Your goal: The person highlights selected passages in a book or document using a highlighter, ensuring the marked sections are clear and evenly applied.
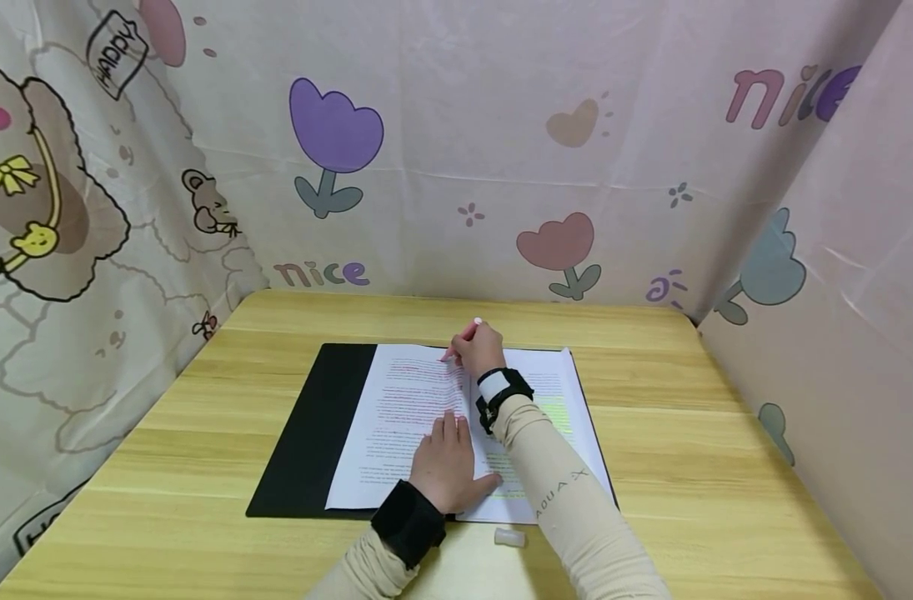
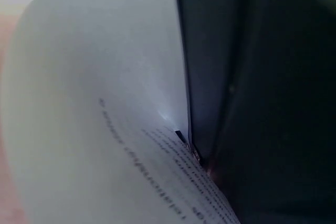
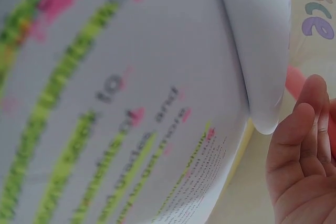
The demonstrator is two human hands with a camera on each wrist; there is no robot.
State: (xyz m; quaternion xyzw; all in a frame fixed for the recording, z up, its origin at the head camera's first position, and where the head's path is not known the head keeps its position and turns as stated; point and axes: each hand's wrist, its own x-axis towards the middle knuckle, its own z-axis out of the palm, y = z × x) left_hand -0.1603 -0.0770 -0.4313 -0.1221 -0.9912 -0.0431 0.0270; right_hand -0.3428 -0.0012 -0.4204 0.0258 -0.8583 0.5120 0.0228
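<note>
A black folder (image 1: 306,450) lies spread on the table with printed white pages (image 1: 396,425) in it. My right hand (image 1: 480,348) pinches a pink highlighter (image 1: 467,332), its tip at the upper right of the left page. Pink marks run over lines of that page; in the right wrist view the right-hand page (image 3: 173,51) carries yellow-green strips and small pink marks. My left hand (image 1: 447,467) rests with fingers spread over the lower pages near the centre fold. In the left wrist view a curved page (image 2: 94,77) and the black cover (image 2: 283,103) fill the picture.
A small pale cap-like piece (image 1: 509,537) lies on the wooden table (image 1: 163,492) just below the folder's front edge. A printed curtain (image 1: 441,150) with flowers and words hangs behind the table and along both sides.
</note>
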